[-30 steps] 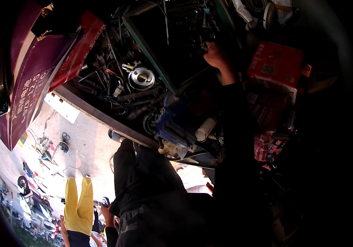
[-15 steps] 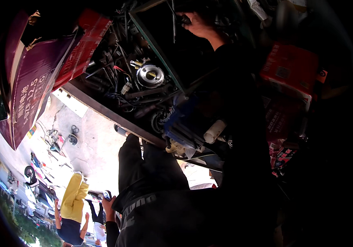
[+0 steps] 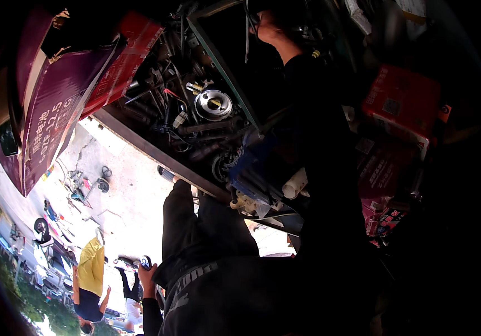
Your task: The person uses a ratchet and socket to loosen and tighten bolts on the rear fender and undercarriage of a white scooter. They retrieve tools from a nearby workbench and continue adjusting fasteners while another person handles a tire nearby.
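My right hand (image 3: 272, 31) reaches into a dark tray with a green metal frame (image 3: 221, 59). Its fingers are bent and half lost in shadow beside a thin grey rod (image 3: 246, 33); what they hold, if anything, is hidden. Low on the left, my left hand (image 3: 147, 276) is closed around a small rounded dark device with a pale face (image 3: 145, 262), away from the bench. Left of the tray frame lies a shiny round metal part (image 3: 213, 105) with a yellowish centre, among loose tools and wires.
Purple battery cartons (image 3: 55, 106) rise at the left. A red box (image 3: 400, 103) and further cartons stand at the right. A white cylinder (image 3: 294, 183) and blue plastic (image 3: 251, 168) lie near the bench edge (image 3: 156, 151). Beyond, a person in yellow trousers (image 3: 91, 266) stands among scooters outdoors.
My right hand has shifted slightly and turned, its fingers sinking further into shadow. The view has moved a little. My left hand still grips the small device.
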Available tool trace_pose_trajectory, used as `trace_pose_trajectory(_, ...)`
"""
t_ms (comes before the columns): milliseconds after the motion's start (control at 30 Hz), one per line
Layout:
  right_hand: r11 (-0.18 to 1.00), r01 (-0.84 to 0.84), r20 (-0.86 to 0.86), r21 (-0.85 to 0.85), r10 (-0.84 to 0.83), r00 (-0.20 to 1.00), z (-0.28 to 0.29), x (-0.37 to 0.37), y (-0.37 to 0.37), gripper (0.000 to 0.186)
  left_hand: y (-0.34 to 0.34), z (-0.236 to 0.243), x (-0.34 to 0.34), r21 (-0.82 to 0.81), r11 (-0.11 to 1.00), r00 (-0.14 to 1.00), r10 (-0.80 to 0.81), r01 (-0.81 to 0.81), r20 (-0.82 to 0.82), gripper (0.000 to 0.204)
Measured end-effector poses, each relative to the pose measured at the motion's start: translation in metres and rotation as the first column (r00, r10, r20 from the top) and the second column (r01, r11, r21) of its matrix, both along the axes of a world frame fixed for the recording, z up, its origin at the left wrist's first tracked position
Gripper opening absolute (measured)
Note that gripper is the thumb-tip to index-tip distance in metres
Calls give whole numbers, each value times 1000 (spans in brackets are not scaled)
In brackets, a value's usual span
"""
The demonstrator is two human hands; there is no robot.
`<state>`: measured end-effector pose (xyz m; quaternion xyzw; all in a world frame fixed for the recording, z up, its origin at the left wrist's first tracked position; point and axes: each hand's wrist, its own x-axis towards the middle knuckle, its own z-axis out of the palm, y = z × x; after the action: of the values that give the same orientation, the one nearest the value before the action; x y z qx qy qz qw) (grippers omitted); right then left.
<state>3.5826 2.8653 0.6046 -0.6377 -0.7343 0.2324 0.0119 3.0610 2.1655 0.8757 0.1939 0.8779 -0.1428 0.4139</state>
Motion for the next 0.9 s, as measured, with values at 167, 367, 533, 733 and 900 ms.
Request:
trace_pose_trajectory(167,891,208,-208,-404,-311,927,82,7,-37,21,-14,9,24,63,994,996,85,-87,22,51)
trace_pose_trajectory(367,754,368,-312,-544,-589,746,101,41,-76,25,6,-3,18,30,997,997,-76,76,2,45)
trace_pose_trajectory(533,857,323,-509,-402,-502,699,104,-5,-67,17,-5,-15,10,25,998,997,-51,53,-56,44)
trace_pose_trajectory(733,551,777,-772,-305,-621,137,118,-25,-85,17,-7,-15,14,8,999,999,47,-47,-10,43)
trace_pose_trajectory(900,994,99,-591,-39,-103,800,172,-88,-140,19,-18,-14,23,-56,997,999,54,-55,-5,41)
